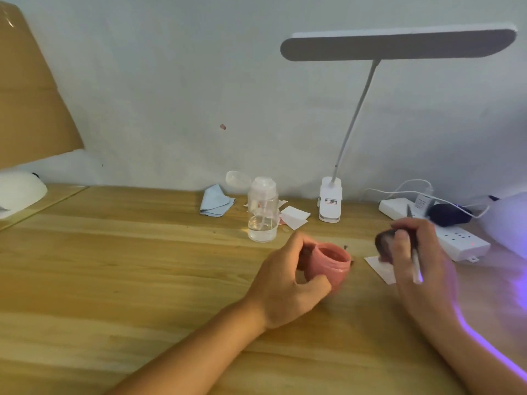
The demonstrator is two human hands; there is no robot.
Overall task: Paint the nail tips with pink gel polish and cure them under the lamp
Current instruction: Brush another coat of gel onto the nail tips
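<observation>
My left hand [285,283] grips a small open pink gel polish jar [330,263], tilted, just above the wooden table [128,266]. To its right, my right hand [419,258] holds a dark round lid [385,246] together with a thin brush [415,252] whose handle runs between the fingers. The lid looks blurred. The curing lamp [510,220], white and glowing purple, sits at the right edge of the table. No nail tips are visible.
A clear pump bottle [262,212], a blue cloth [215,202], white paper wipes [293,216] and a clip-on desk lamp [330,201] stand near the wall. A white power strip [453,238] with cables lies behind my right hand. A white paper square [380,267] lies under it.
</observation>
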